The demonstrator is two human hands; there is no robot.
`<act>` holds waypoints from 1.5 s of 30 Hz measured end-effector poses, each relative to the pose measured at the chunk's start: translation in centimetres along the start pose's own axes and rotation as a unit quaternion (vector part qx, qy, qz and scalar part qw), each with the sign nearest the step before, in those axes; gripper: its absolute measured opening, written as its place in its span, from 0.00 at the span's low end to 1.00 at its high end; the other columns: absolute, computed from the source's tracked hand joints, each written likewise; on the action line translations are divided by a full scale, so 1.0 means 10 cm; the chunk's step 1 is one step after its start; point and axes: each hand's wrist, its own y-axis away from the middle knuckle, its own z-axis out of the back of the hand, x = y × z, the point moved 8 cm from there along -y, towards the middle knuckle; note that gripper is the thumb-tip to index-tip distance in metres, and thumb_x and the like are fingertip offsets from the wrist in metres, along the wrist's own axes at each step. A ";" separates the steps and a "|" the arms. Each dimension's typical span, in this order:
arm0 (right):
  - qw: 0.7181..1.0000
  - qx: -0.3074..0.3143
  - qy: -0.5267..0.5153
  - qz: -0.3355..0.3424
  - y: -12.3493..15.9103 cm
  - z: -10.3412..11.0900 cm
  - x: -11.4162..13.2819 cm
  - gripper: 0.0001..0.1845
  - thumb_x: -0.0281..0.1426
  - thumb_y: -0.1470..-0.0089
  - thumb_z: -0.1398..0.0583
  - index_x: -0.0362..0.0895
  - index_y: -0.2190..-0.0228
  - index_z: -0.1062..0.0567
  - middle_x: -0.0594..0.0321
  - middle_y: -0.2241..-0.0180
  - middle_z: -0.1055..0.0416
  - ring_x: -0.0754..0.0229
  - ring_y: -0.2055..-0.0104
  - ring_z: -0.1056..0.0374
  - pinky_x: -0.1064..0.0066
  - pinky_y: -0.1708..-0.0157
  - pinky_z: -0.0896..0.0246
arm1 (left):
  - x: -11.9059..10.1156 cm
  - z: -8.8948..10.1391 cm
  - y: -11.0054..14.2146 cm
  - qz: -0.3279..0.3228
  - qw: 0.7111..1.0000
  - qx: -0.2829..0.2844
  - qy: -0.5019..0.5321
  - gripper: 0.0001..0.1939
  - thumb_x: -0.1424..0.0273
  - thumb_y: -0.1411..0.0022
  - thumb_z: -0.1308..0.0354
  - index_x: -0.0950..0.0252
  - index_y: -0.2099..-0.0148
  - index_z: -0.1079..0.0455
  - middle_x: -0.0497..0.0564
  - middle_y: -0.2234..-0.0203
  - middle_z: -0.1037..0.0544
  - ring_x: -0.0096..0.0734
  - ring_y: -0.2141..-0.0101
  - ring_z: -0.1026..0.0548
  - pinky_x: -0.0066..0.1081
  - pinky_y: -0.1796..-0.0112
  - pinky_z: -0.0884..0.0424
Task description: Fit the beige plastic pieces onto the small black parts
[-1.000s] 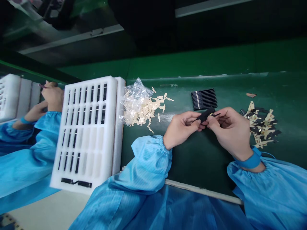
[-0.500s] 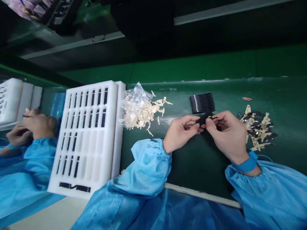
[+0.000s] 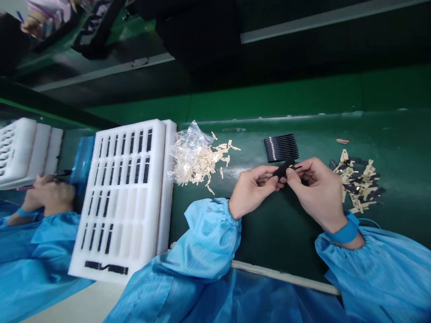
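black slim plastic strip (image 3: 283, 168) sits pinched between left hand (image 3: 253, 189) and right hand (image 3: 314, 190), above the green mat (image 3: 286, 224); best to keep fingertips near its ends, steady.

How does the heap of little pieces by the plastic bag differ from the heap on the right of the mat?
The pile by the clear bag is all pale cream; the right-hand pile mixes cream with black pieces. The cream pile spills from the bag; the mixed pile lies loose beside the right hand. Both rest on the green mat.
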 end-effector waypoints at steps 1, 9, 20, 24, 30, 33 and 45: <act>1.000 0.001 -0.001 0.001 0.00 0.00 0.00 0.07 0.34 0.42 0.34 0.47 0.68 0.27 0.65 0.73 0.23 0.58 0.72 0.24 0.67 0.73 0.29 | 0.00 0.00 0.00 0.003 1.000 -0.001 0.000 0.20 0.60 0.39 0.32 0.69 0.51 0.23 0.55 0.66 0.16 0.32 0.65 0.17 0.32 0.59 0.20; 1.000 0.001 -0.003 0.002 0.00 0.00 0.00 0.07 0.34 0.42 0.34 0.47 0.67 0.27 0.65 0.74 0.24 0.58 0.74 0.26 0.67 0.74 0.30 | -0.04 -0.03 0.02 0.003 1.000 -0.008 -0.008 0.19 0.59 0.39 0.32 0.69 0.52 0.23 0.55 0.66 0.16 0.31 0.65 0.18 0.31 0.59 0.21; 0.988 -0.008 0.106 0.115 0.01 0.04 0.30 0.03 0.31 0.40 0.36 0.47 0.62 0.25 0.63 0.68 0.28 0.61 0.73 0.31 0.67 0.72 0.33 | -0.04 0.01 0.03 -0.032 0.997 -0.063 -0.015 0.17 0.59 0.40 0.31 0.68 0.60 0.26 0.51 0.70 0.18 0.26 0.70 0.20 0.27 0.63 0.24; 0.990 -0.072 0.050 0.108 -0.03 0.22 0.27 0.19 0.34 0.40 0.35 0.48 0.48 0.28 0.61 0.62 0.30 0.61 0.73 0.32 0.65 0.72 0.32 | -0.05 0.00 0.03 -0.001 0.999 -0.052 0.003 0.20 0.56 0.40 0.32 0.68 0.61 0.29 0.53 0.71 0.18 0.28 0.69 0.20 0.28 0.64 0.23; 0.996 -0.059 -0.015 0.066 -0.03 0.21 0.08 0.09 0.37 0.36 0.38 0.47 0.57 0.23 0.62 0.69 0.28 0.58 0.72 0.30 0.66 0.73 0.34 | -0.05 -0.06 0.01 0.024 0.998 0.003 0.064 0.28 0.52 0.37 0.36 0.65 0.44 0.36 0.54 0.63 0.17 0.31 0.67 0.18 0.31 0.64 0.22; 0.997 -0.024 0.004 0.070 -0.01 0.12 0.09 0.07 0.37 0.36 0.38 0.48 0.59 0.22 0.60 0.67 0.25 0.58 0.70 0.29 0.65 0.70 0.32 | -0.04 -0.09 0.00 0.015 0.998 0.028 0.049 0.25 0.49 0.34 0.40 0.64 0.48 0.38 0.57 0.61 0.17 0.32 0.64 0.18 0.30 0.65 0.24; 0.993 0.001 0.052 0.108 -0.05 0.07 0.24 0.05 0.32 0.38 0.38 0.47 0.60 0.21 0.62 0.67 0.27 0.59 0.69 0.29 0.65 0.69 0.33 | 0.01 -0.08 -0.02 0.010 0.999 0.027 0.029 0.22 0.59 0.38 0.33 0.66 0.50 0.34 0.57 0.60 0.17 0.33 0.62 0.18 0.28 0.64 0.24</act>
